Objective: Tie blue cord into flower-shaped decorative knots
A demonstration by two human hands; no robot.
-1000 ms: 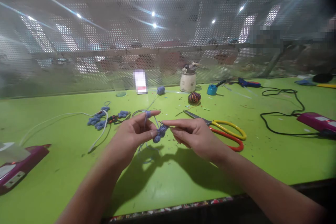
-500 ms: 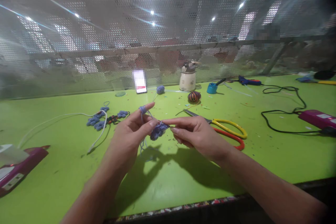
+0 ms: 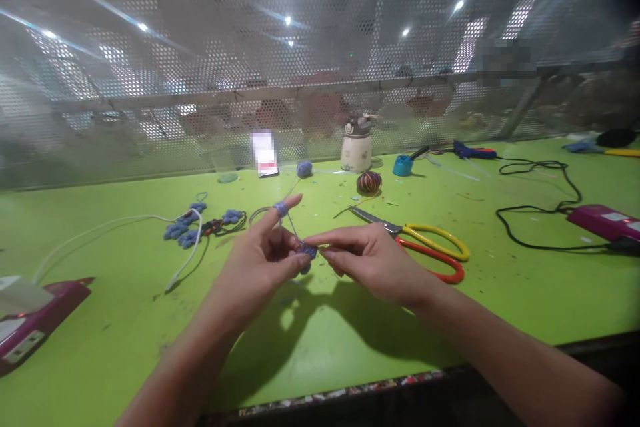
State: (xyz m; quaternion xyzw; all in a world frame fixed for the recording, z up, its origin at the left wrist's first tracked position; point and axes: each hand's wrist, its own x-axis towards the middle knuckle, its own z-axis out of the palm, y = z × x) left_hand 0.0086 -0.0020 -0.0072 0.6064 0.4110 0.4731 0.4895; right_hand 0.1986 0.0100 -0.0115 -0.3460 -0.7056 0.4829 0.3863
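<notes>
From my remote seat I see two bare forearms reach in from the lower corners, angled inward above a lime-green worktop [image 3: 120, 340]. At lower left is a magenta power strip [image 3: 63, 300] with a white plug block.

Ahead, the hands meet near the middle. The left hand [image 3: 257, 257] pinches a small purple crocheted piece [image 3: 309, 251] between thumb and fingers, its forefinger raised with purple yarn [image 3: 281, 208] looped around it. The right hand [image 3: 373, 253], knuckles up, pinches a thin tool, mostly hidden from me, against the piece's right edge. The left thumb covers part of the piece.

Just beyond the right wrist lie scissors [image 3: 393, 227] with one yellow and one red handle, the wrist close against the red loop. To the left, a white cable [image 3: 125, 219] crosses finished-looking purple crochet shapes [image 3: 175, 232]. Far right, black cord trails by a second power strip [image 3: 597, 223].

Farther back I make out a multicoloured yarn ball [image 3: 369, 182], a purple yarn ball [image 3: 304, 169], a turquoise pot [image 3: 402, 165], a propped phone [image 3: 265, 153], a cream bottle [image 3: 356, 153] and a blue glue gun [image 3: 473, 152], before a perforated screen [image 3: 320, 33].
</notes>
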